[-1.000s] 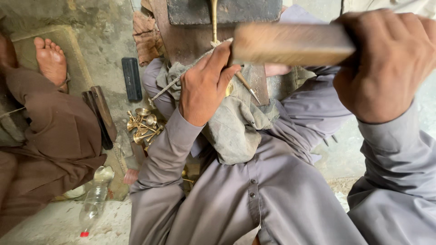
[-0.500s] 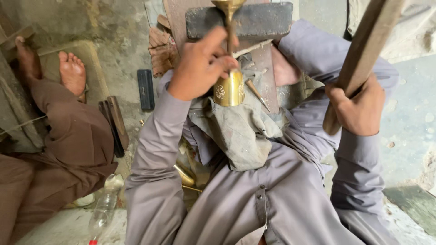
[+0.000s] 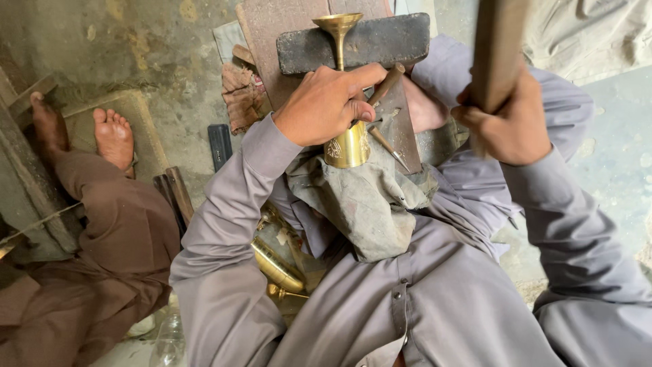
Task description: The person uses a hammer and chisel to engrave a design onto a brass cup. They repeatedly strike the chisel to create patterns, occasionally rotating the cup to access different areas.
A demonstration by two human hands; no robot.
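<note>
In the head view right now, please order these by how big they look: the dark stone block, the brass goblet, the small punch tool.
1. dark stone block, widest of the three.
2. brass goblet, partly hidden by the left hand, so its full size is unsure.
3. punch tool, thin and short, held in that hand.

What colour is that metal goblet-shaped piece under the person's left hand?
Shiny golden yellow, like brass: the goblet-shaped metal piece, seen in the head view.
</note>
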